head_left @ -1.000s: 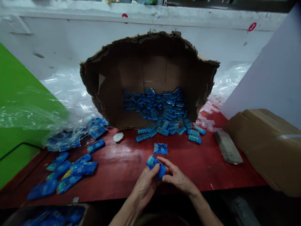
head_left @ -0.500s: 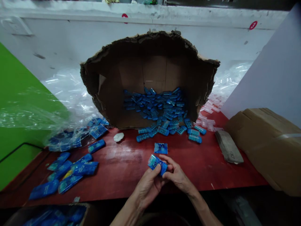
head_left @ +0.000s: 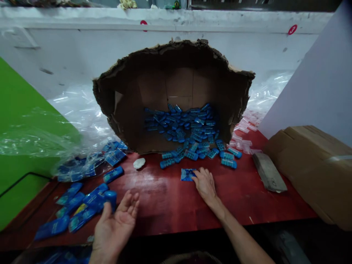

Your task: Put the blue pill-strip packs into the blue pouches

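Note:
My left hand [head_left: 117, 223] is palm up with its fingers apart and holds nothing. Just beyond its fingertips a blue pack [head_left: 110, 198] lies against a loose group of similar blue printed packs [head_left: 84, 216]. My right hand [head_left: 205, 183] reaches over the middle of the table, thumb and fingers closed on the right edge of a small blue printed card [head_left: 187, 175]. The card appears flat on the red tabletop. Behind it, many blue-capped clear cases [head_left: 196, 146] with rows of small pieces spill out of a torn-open cardboard box [head_left: 121, 135].
A closed brown carton [head_left: 310, 172] and a grey stack of flat pieces [head_left: 268, 172] stand at right. Clear plastic pieces [head_left: 243, 143] lie behind them. At left are a plastic bag [head_left: 82, 161] with blue cards and a white lump [head_left: 139, 163]. The red table [head_left: 159, 205] ends near my forearms.
My left hand has moved left and let go of the blue pack, which now lies with the left group. My right hand has moved forward onto the blue card.

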Demonstrator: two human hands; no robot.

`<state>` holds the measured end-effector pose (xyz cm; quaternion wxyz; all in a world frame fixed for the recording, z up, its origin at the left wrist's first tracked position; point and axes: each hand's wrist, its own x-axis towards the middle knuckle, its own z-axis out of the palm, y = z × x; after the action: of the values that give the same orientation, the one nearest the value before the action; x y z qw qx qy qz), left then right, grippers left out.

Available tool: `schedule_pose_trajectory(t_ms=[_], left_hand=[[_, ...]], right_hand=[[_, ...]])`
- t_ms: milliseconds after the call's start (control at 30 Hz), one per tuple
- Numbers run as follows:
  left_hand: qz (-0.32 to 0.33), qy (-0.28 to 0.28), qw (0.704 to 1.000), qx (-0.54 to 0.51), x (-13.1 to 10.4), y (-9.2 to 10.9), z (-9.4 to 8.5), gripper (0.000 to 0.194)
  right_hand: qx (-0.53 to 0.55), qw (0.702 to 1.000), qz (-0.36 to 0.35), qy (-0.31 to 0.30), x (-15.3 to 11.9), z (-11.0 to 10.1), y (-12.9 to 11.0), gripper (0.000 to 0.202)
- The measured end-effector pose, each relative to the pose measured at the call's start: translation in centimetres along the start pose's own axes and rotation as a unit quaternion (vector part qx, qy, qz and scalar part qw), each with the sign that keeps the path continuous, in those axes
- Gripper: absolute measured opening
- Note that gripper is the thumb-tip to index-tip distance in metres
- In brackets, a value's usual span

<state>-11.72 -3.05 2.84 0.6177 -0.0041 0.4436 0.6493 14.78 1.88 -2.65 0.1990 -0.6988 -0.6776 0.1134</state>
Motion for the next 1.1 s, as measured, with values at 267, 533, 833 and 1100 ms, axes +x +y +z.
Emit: schedule_pose_trajectory(t_ms=[267, 533, 833, 1100], left_hand=[[-0.088, -0.080, 0.964, 0.239, -0.2, -9.5, 4.3, 0.032], [-0.071, -0.106, 0.941, 0.314, 2.5, -12.7, 6.1, 0.021], [-0.131, -0.096, 0.934, 0.319, 1.3, -11.0, 4.8, 0.019], [-0.119, -0.089, 0.949, 0.278, 0.1, -9.2, 2.8, 0.025]], right_hand=[[-0.017, 0.999, -0.044, 0.006, -0.5, -0.4, -0.9, 0.022], [0.142, 0.983, -0.119, 0.002, -2.1, -0.7, -1.8, 0.018], [0.073, 0.995, -0.040, -0.061, -0.3, 0.2, -2.7, 0.020], [0.008, 0.984, -0.120, -0.130, 1.9, -1.0, -3.1, 0.024]])
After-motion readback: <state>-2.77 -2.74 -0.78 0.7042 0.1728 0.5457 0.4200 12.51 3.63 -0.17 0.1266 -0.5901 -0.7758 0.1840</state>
